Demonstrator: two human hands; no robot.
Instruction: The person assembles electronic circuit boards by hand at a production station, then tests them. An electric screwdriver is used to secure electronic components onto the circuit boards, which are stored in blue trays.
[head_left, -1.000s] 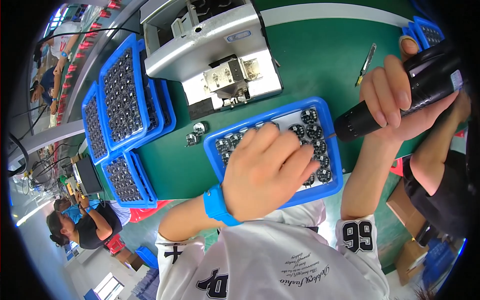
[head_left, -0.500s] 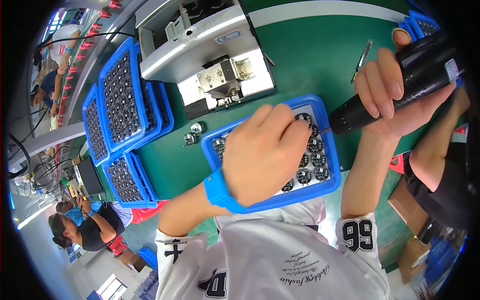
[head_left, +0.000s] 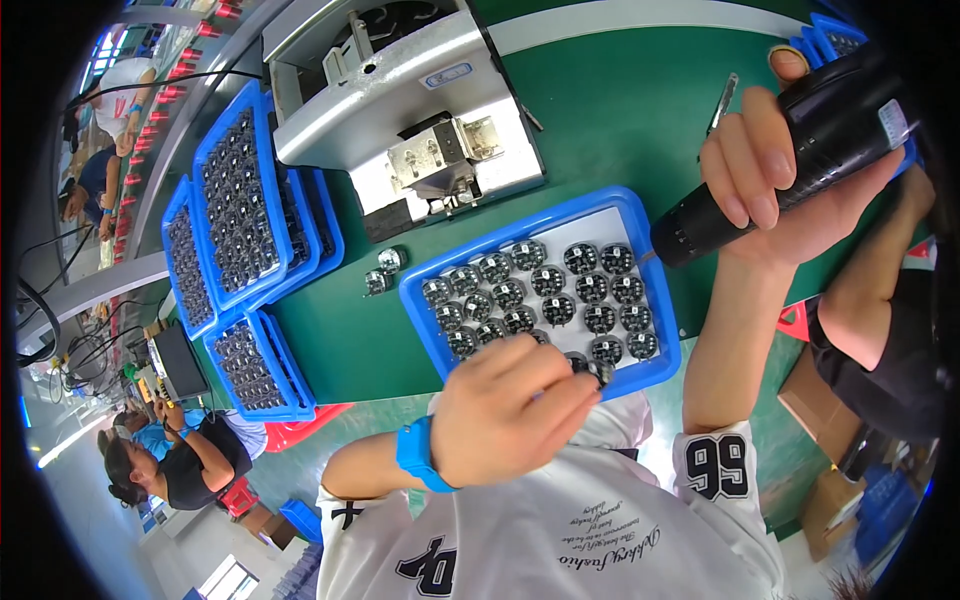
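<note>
My right hand (head_left: 785,175) is wrapped around a black electric screwdriver (head_left: 705,222), held tilted over the bench. Its bit points left, near the right rim of a blue tray (head_left: 418,318). On the tray's white liner stand rows of small round electronic parts (head_left: 557,310), dark with shiny sides. My left hand (head_left: 515,410), wearing a blue wristband, is over the tray's near edge. Its fingers are curled, with thumb and index finger closed at a round electronic part (head_left: 600,373) in the near row; the hand partly hides that part and its neighbours.
A metal machine (head_left: 400,120) with a small fixture stands behind the tray. Two loose round parts (head_left: 385,268) lie on the green bench. Stacked blue trays (head_left: 285,250) full of parts stand at left. Tweezers (head_left: 722,103) lie at far right; a co-worker's arm (head_left: 870,260) is at right.
My left hand has moved from the tray's far right area down to its near edge, uncovering the rows of parts. The screwdriver has shifted slightly to the left.
</note>
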